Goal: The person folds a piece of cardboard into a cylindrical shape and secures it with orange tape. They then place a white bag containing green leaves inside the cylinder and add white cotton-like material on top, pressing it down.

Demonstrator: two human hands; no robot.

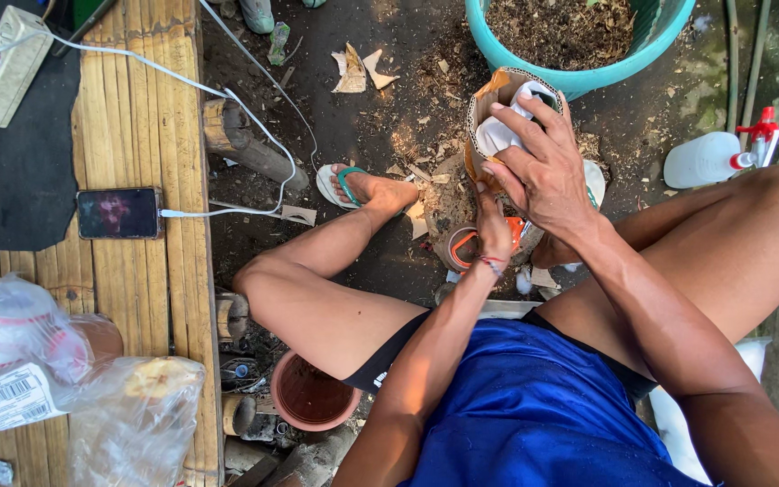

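Head view: the right hand (543, 171) arches over a cardboard tube (498, 122) just below the teal basin (579, 81), fingers spread and curled down onto the white lining (498, 135) at its mouth. The left hand (493, 233) reaches up beneath the tube; its fingers are hidden, so its grip is unclear. An orange object (463, 248) under it is hard to make out.

The right hand (543, 171) covers much of the cardboard tube (498, 113), and the left hand (494, 233) hides most of the orange thing (462, 248) beneath it. The turquoise basin (579, 79) and the clear plastic bags (56, 379) are cut off by the picture's edges.
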